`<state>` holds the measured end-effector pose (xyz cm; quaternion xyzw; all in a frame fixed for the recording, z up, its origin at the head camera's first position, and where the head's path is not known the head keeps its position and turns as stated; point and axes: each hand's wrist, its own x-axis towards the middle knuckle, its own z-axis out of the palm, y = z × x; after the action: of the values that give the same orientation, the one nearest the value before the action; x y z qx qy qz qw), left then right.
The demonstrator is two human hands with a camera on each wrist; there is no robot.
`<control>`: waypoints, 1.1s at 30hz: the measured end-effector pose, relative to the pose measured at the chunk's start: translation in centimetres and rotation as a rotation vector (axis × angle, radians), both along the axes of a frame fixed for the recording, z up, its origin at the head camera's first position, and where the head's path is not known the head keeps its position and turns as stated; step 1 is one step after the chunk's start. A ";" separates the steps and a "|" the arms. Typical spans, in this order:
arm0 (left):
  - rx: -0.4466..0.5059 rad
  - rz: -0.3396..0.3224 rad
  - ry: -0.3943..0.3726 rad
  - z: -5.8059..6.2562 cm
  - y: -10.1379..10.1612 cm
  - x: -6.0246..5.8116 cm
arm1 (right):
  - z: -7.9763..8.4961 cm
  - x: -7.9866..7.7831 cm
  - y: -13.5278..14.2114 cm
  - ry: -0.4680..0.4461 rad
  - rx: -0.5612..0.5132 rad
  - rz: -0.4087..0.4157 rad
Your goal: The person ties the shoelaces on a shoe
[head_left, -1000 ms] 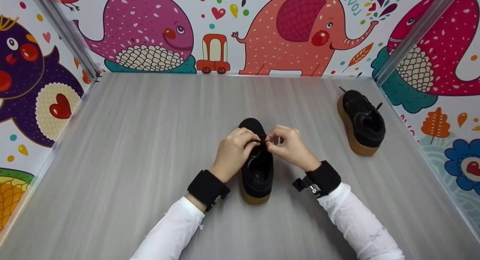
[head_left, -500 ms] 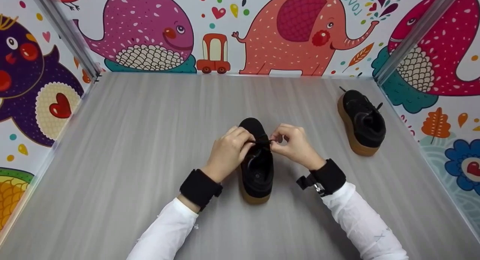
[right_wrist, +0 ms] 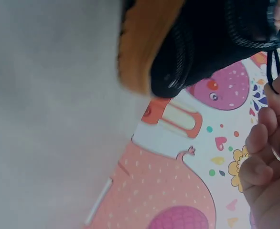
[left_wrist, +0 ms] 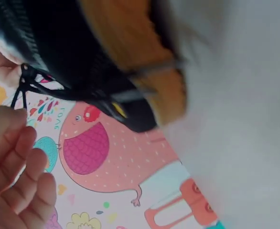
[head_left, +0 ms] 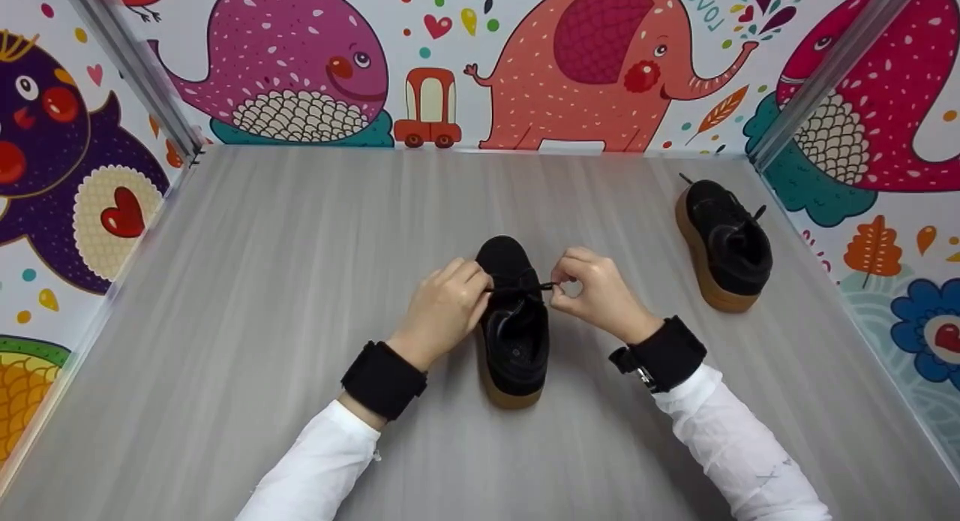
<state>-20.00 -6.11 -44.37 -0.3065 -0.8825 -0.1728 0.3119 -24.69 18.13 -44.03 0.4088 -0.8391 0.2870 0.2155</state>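
Apart now, both hands (head_left: 442, 311) pinch the lace (head_left: 521, 287) taut.

Left hand (head_left: 442, 311) and right hand (head_left: 596, 296) are both raised side by side, fingers curled in a pinch. White-sleeved forearms angle inward, with black wrist straps.

White sleeves (head_left: 315, 468); black wrist straps (head_left: 384, 379).

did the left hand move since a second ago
Yes. The left hand has slid left, away from the lace knot; the black shoe on the table stayed put.
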 end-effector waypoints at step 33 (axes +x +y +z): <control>0.087 -0.077 -0.003 0.0 1.1 0.1 | 0.7 0.1 -0.4 -0.007 0.075 0.112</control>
<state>-19.87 -5.04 -44.39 -0.3261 -0.8622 -0.2236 0.3166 -24.58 17.73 -43.28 0.4617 -0.8259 0.2683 0.1808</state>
